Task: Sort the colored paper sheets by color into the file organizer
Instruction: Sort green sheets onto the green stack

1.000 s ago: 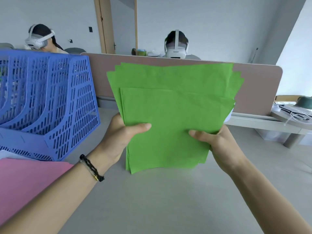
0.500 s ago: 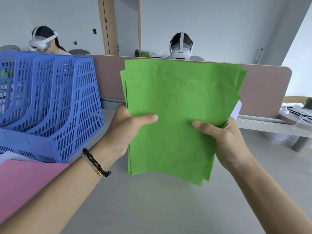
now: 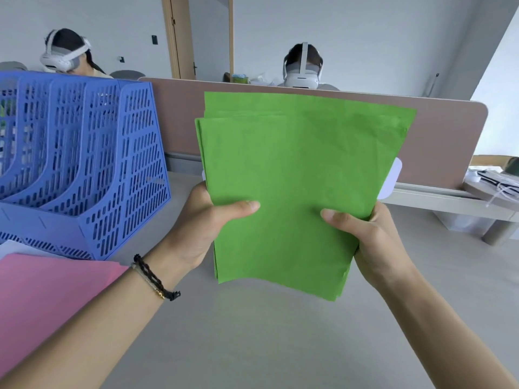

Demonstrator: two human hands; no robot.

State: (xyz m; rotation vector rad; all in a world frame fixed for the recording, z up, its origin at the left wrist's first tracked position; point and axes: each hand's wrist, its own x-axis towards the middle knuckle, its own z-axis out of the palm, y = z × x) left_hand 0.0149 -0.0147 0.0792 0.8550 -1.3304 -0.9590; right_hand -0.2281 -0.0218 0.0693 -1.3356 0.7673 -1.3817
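Note:
A stack of green paper sheets (image 3: 295, 169) stands nearly upright above the desk, its sheets slightly fanned at the top and bottom edges. My left hand (image 3: 207, 226) grips the stack's left edge, thumb across the front. My right hand (image 3: 368, 237) grips the right edge the same way. The blue perforated file organizer (image 3: 92, 164) stands at the left, apart from the stack, its slots facing me. Pink paper sheets (image 3: 47, 299) lie flat on the desk in front of the organizer, under my left forearm.
The grey desk (image 3: 266, 346) runs back to a tan divider panel (image 3: 449, 153). Two people in white headsets sit behind the panel. A side table (image 3: 494, 189) with cables stands at the far right. Something white (image 3: 391, 178) shows behind the green stack.
The green stack has risen off the desk and turned more upright, its sheets drawn closer together. Both hands keep their grip on its edges.

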